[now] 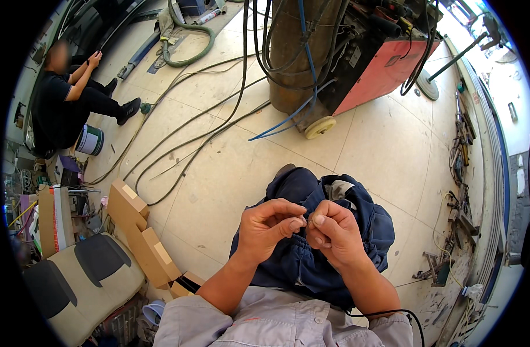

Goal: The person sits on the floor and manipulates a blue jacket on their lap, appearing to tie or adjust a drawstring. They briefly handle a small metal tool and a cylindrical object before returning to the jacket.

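Note:
Both hands meet in front of me, above my dark blue trousers (288,263). My left hand (270,225) is closed, thumb and forefinger pinching at something small. Right beside it, my right hand (333,228) is closed too, its thumb pressed to the forefinger. The fingertips nearly touch. A tiny thing seems to sit between them, too small and too hidden for me to make out.
A brown gas cylinder (299,63) stands ahead beside a red-and-black wheeled machine (386,72). Black cables (207,121) cross the tiled floor. Cardboard boxes (140,231) and a beige-grey seat (97,277) lie left. A person (62,95) sits far left; metal tools (461,136) line the right.

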